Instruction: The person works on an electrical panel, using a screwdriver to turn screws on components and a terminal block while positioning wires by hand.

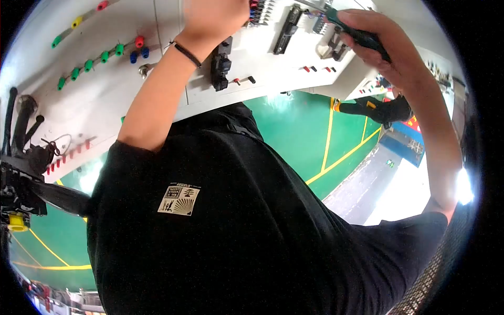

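Note:
In the head view, my right hand [375,44] is wrapped round the green and black handle of a screwdriver [362,38]. Its metal shaft points up and left, toward the top edge of the view, over the white panel [184,100]. My left hand [218,18] is at the top edge, blurred, beside a terminal block [260,13] with several wires. Its fingers are hidden or cut off, so what they hold does not show. A black wristband circles the left wrist. Below that hand, a black component [221,65] is mounted on the panel.
Left on the panel are green, red, yellow and blue sockets [104,56]. A black rail-like part [287,30] and a metal bracket [332,46] sit to the right. Another person [386,109] is beyond, over the green floor [294,126]. Dark equipment [26,178] stands at far left.

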Tool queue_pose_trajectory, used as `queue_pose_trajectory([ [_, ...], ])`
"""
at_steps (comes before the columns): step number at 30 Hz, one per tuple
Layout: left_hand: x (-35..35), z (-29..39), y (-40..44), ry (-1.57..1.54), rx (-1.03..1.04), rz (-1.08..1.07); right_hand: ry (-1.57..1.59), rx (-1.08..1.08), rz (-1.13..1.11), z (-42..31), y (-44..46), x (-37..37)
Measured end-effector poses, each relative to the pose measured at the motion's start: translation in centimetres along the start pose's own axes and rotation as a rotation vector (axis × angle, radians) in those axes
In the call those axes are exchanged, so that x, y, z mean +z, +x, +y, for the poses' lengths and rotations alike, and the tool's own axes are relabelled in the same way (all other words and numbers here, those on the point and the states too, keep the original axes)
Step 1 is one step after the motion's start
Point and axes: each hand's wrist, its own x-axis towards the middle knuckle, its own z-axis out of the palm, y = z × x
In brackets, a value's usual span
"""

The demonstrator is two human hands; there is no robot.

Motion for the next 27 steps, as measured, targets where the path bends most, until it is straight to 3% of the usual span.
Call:
queue_pose_trajectory([
  [2,0.0,-0.2,0.2,0.004,-0.005,-0.035,0.223,0.154,0.27,-3.0,0.0,4.7],
  [4,-0.1,0.0,-0.2,-0.03,0.018,0.027,0.313,0.212,0.182,-4.7,-1.0,5.1],
  [6,-0.6,0.4,-0.2,0.012,0.021,0.028,-0.569,-0.258,0.284,-4.0,-0.8,5.6],
  [7,-0.9,0.7,-0.2,0.018,-0.055,-0.026,-1.106,-0.635,0.457,-2.3,-0.3,6.4],
  [8,-1.1,1.1,-0.1,0.021,-0.129,-0.082,-1.106,-0.638,0.461,-2.7,-0.2,6.6],
  [10,-1.3,1.6,0.2,0.073,-0.025,-0.001,-0.014,-0.216,0.538,-3.5,0.1,6.7],
  [11,-1.4,1.9,0.3,0.125,0.073,0.078,-0.014,-0.216,0.541,-3.0,0.3,6.1],
  [13,-1.9,3.7,1.1,-0.029,0.11,0.091,-0.173,-0.607,0.506,-1.6,1.1,5.0],
  [17,-1.0,6.3,2.8,-0.429,0.256,-0.005,-0.217,-0.473,0.62,-3.5,0.6,6.2],
  [19,1.0,7.1,3.2,-0.512,0.278,-0.01,-1.271,-0.932,0.909,-2.9,1.2,5.9],
  [20,1.5,7.4,3.6,-0.595,0.291,-0.019,-1.274,-0.925,0.918,-3.4,1.0,6.3],
  [22,1.7,6.9,4.4,-0.612,0.285,-0.058,-0.25,-0.65,0.757,-4.6,0.6,7.5],
  [24,1.9,6.6,4.8,-0.58,0.249,-0.131,-0.301,-0.684,0.761,-3.8,1.3,5.0],
  [26,2.5,6.3,5.2,-0.578,0.265,-0.132,-0.902,-0.818,0.864,-3.6,0.7,5.0],
  [27,3.7,5.7,5.3,-0.67,0.373,-0.086,-0.905,-0.817,0.866,-3.4,0.2,4.8],
])
